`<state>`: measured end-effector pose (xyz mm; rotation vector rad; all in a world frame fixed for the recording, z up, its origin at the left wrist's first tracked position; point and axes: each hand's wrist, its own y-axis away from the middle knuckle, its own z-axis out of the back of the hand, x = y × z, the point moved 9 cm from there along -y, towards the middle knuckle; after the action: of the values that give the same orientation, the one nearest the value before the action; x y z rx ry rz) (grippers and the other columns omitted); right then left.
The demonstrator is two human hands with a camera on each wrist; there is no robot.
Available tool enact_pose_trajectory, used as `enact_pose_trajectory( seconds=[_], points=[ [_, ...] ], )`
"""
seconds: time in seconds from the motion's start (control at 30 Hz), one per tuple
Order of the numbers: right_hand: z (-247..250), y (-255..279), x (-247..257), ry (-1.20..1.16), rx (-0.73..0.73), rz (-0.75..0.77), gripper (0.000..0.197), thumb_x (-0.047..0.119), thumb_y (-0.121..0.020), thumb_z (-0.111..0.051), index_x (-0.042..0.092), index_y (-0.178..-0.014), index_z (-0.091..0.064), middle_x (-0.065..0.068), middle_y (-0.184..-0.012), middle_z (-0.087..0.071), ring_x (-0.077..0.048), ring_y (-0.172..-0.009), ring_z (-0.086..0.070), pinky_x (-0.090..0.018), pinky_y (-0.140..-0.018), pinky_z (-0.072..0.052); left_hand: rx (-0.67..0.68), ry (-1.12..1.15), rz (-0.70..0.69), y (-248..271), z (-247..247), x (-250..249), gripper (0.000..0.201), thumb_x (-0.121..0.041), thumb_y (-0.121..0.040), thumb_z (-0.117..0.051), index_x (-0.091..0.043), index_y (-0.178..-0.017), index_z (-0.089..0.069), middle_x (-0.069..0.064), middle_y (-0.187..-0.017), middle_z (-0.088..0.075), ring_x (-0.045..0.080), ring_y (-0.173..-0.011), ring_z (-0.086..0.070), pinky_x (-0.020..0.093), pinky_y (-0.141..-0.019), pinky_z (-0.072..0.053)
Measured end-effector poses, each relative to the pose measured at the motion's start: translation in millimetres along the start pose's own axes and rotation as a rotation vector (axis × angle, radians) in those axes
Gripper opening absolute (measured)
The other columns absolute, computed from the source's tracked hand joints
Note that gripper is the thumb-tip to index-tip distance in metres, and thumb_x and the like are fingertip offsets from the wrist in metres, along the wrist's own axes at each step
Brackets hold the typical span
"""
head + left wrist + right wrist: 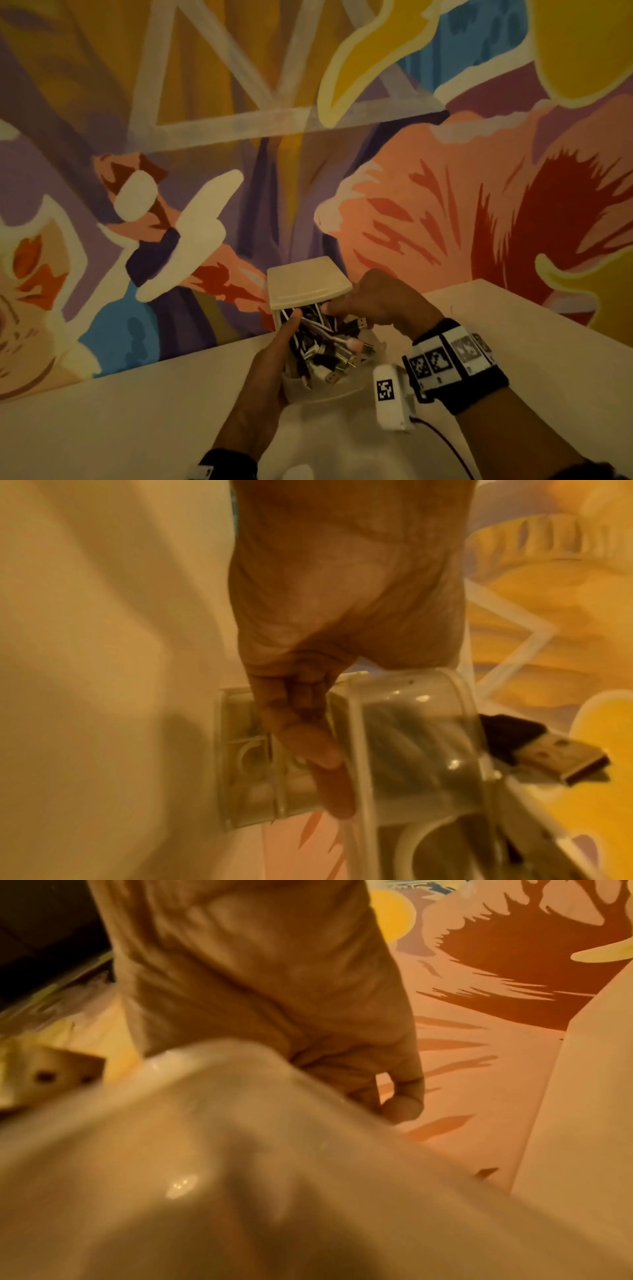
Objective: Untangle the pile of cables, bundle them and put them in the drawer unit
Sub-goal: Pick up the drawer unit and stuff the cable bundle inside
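A small white drawer unit stands on the table against the painted wall. Its clear plastic drawer is pulled out toward me and is stuffed with dark and white cables with USB plugs. My left hand grips the drawer's left wall, fingers curled round the clear drawer; a USB plug sticks out over its rim. My right hand is at the drawer's back right, just under the unit's top, with fingers curled over the rim of the drawer.
The white table meets a colourful mural wall right behind the unit. A raised white ledge runs along the right. A white wrist device with a cord hangs beside the drawer.
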<state>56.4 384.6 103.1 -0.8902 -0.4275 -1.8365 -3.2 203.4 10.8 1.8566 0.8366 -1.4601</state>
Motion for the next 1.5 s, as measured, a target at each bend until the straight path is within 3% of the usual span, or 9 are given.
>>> enact_pose_trajectory(
  seconds=[0.17,0.4,0.57,0.73,0.9,1.0,1.2,1.37,1.5],
  points=[
    [5,-7,0,0.128,-0.136,0.007,0.076,0.074,-0.042,-0.075,0.007,-0.078,-0.067,-0.006,-0.069,-0.062,-0.028,-0.074,-0.067,-0.032,-0.062,-0.046,-0.048,-0.128,0.015,-8,6,-5,0.049,-0.053,-0.084,-0.078,-0.016,-0.117,-0.082,0.016,-0.116,-0.08,0.039,-0.113,-0.075,0.065,-0.11,-0.05],
    [20,9,10,0.329,-0.325,0.009,0.049,0.047,-0.071,-0.093,0.017,-0.092,-0.06,-0.001,-0.096,-0.068,-0.029,-0.094,-0.068,-0.036,-0.074,-0.05,-0.12,-0.154,0.033,0,7,-6,0.036,-0.042,-0.094,-0.068,-0.014,-0.11,-0.083,0.015,-0.107,-0.082,0.041,-0.113,-0.074,0.054,-0.1,-0.058],
    [0,10,-21,-0.291,0.042,-0.098,0.053,0.054,-0.081,-0.088,0.008,-0.097,-0.066,-0.01,-0.104,-0.076,-0.017,-0.093,-0.069,-0.031,-0.068,-0.055,-0.14,-0.151,0.051,2,8,-6,0.037,-0.042,-0.093,-0.069,-0.013,-0.111,-0.082,0.016,-0.105,-0.082,0.038,-0.107,-0.076,0.052,-0.098,-0.059],
    [-29,11,-33,-0.241,0.213,-0.198,0.063,0.068,-0.081,-0.081,0.013,-0.112,-0.074,-0.007,-0.112,-0.077,-0.022,-0.101,-0.071,-0.032,-0.075,-0.056,-0.145,-0.152,0.019,6,7,-12,0.031,-0.039,-0.098,-0.064,-0.015,-0.1,-0.084,0.012,-0.095,-0.083,0.023,-0.082,-0.074,0.038,-0.079,-0.058],
    [-16,1,-25,-0.155,0.062,-0.091,0.041,0.043,-0.091,-0.08,0.007,-0.073,-0.069,-0.002,-0.062,-0.066,-0.015,-0.056,-0.06,-0.02,-0.048,-0.044,-0.155,-0.162,0.006,4,9,-13,0.028,-0.034,-0.097,-0.062,-0.016,-0.099,-0.083,0.007,-0.087,-0.079,0.022,-0.081,-0.07,0.036,-0.075,-0.053],
    [-11,5,-16,-0.127,0.02,-0.048,0.03,0.032,-0.094,-0.078,0.007,-0.082,-0.067,-0.014,-0.075,-0.065,-0.022,-0.062,-0.059,-0.023,-0.049,-0.045,-0.156,-0.161,0.003,2,9,-15,0.024,-0.031,-0.099,-0.062,-0.017,-0.1,-0.081,0.005,-0.085,-0.079,0.022,-0.082,-0.071,0.035,-0.073,-0.054],
    [-13,45,-6,-0.201,0.333,-0.128,0.045,0.056,-0.091,-0.076,0.013,-0.1,-0.068,0.001,-0.094,-0.08,-0.028,-0.097,-0.076,-0.033,-0.076,-0.062,-0.172,-0.148,0.019,6,7,-14,0.025,-0.037,-0.099,-0.07,-0.018,-0.112,-0.081,0.009,-0.101,-0.083,0.03,-0.092,-0.078,0.054,-0.094,-0.061],
    [-13,46,-8,-0.211,0.353,-0.139,0.013,0.005,-0.097,-0.072,0.017,-0.099,-0.066,0.0,-0.072,-0.079,-0.013,-0.068,-0.076,-0.029,-0.065,-0.062,-0.143,-0.146,0.032,8,7,-13,0.035,-0.05,-0.098,-0.068,-0.022,-0.115,-0.081,0.004,-0.104,-0.084,0.027,-0.105,-0.077,0.052,-0.104,-0.058],
    [-20,37,-14,-0.265,0.36,-0.189,0.019,0.005,-0.096,-0.07,-0.003,-0.113,-0.075,-0.015,-0.092,-0.079,-0.022,-0.069,-0.075,-0.034,-0.065,-0.064,0.049,-0.193,0.095,17,-2,-15,0.051,-0.054,-0.08,-0.082,-0.026,-0.122,-0.08,0.008,-0.123,-0.079,0.033,-0.124,-0.07,0.056,-0.114,-0.05]
  ],
)
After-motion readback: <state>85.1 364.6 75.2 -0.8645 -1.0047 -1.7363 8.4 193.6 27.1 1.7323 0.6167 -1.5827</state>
